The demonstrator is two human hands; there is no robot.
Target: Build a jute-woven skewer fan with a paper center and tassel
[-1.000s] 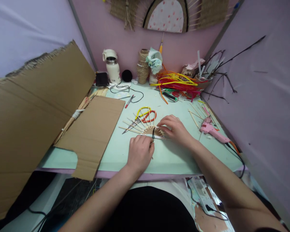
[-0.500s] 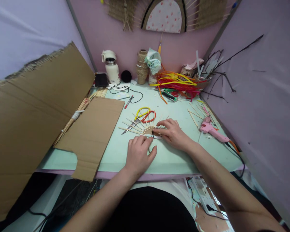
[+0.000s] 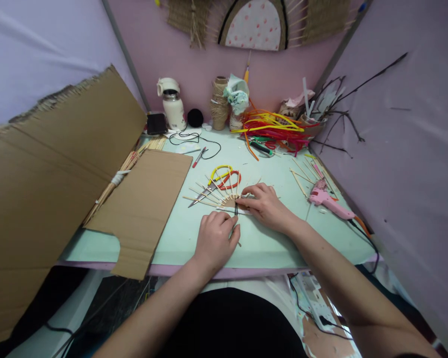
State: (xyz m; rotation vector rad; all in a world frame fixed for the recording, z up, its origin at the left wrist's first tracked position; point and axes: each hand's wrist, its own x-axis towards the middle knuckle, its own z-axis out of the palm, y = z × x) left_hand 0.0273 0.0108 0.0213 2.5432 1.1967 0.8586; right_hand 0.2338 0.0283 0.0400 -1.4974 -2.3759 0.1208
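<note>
A small cardboard half-circle [image 3: 229, 203] with thin wooden sticks fanning out from its curved edge lies on the table before me. A black cord [image 3: 236, 208] runs over its middle and down toward me. My left hand [image 3: 215, 239] is closed on the lower end of this cord, just below the straight edge. From the right, my right hand [image 3: 268, 206] grips the half-circle, its fingertips pressed down beside the cord and covering the right part. Scissors [image 3: 224, 180] with yellow and red handles lie partly under the sticks.
A cardboard sheet [image 3: 145, 194] lies at left beside a tied stick bundle [image 3: 117, 178] and an upright cardboard panel [image 3: 67, 159]. A pink glue gun [image 3: 328, 200] rests at right. Behind are a white bottle [image 3: 174, 110], twine spool [image 3: 219, 107], pipe cleaners [image 3: 276, 129] and a marker [image 3: 199, 157].
My right fingertips have moved left onto the half-circle beside the cord. My left hand opened its thumb outward, then closed again on the cord slightly lower.
</note>
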